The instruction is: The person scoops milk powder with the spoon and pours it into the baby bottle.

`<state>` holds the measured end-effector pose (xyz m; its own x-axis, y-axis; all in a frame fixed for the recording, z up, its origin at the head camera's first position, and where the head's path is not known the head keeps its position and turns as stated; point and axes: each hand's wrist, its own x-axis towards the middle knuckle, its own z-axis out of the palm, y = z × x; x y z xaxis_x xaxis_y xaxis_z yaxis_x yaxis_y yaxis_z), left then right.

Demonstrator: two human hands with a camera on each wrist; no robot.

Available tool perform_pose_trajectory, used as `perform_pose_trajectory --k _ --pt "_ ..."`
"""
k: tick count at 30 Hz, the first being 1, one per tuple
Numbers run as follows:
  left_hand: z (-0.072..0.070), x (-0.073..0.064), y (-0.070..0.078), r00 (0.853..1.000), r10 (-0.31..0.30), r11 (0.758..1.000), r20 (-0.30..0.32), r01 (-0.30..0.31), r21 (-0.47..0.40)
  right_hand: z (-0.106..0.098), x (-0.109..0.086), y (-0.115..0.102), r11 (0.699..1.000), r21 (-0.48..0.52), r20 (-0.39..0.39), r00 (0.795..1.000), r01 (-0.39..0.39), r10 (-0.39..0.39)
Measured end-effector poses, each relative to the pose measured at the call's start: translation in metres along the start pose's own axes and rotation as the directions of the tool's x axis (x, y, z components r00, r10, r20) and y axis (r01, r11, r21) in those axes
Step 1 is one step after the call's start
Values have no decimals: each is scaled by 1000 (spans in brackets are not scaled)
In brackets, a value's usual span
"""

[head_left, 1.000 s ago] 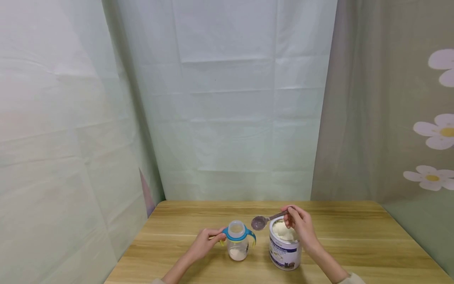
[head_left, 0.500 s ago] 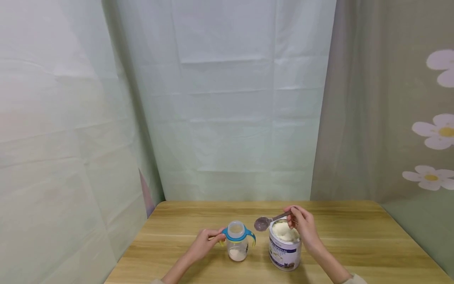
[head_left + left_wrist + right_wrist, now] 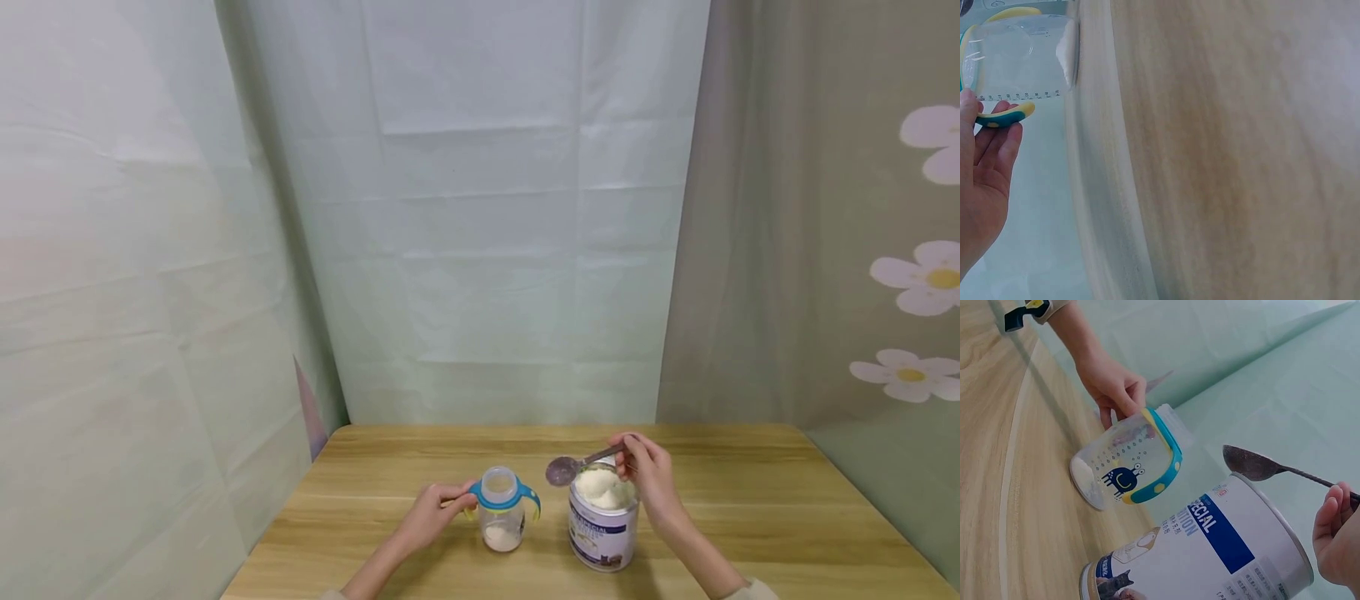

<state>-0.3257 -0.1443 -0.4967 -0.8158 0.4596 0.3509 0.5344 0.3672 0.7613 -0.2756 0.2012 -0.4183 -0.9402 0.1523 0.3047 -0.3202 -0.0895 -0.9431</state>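
Note:
My left hand (image 3: 435,517) grips the near handle of a clear baby bottle (image 3: 501,521) that stands upright, without a lid, on the table. White powder (image 3: 1067,53) covers the bottle's bottom. The bottle has a blue collar with two curved handles and a crab-like print (image 3: 1124,478). In my right hand (image 3: 648,479) is a dark measuring spoon (image 3: 1254,464), pinched by its handle. Its bowl, coated with powder traces, hangs at the left rim of an open powder can (image 3: 602,537). Pale powder (image 3: 603,487) fills the can close to its top.
The wooden table (image 3: 420,454) carries the bottle on the left and the can on the right, with a gap between them. Pale curtains (image 3: 495,250) hang behind and on both sides; the right one has a flower print (image 3: 911,375).
My right hand has moved slightly to the right, bringing the measuring spoon from near the bottle to the can's rim. My left hand and the bottle have stayed in place.

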Motion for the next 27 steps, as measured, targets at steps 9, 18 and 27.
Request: perform_pose_trajectory --k 9,18,27 --pt "1 -2 15 1000 -23 1000 3 23 14 -5 1 0 1000 -5 -19 1000 2 -2" --pt "0 0 0 1000 3 1000 7 -2 -9 -9 1 2 1000 15 -46 999 -12 13" --pt "-1 1 1 1000 9 1000 11 -9 14 -12 2 0 1000 6 -69 998 -7 8"
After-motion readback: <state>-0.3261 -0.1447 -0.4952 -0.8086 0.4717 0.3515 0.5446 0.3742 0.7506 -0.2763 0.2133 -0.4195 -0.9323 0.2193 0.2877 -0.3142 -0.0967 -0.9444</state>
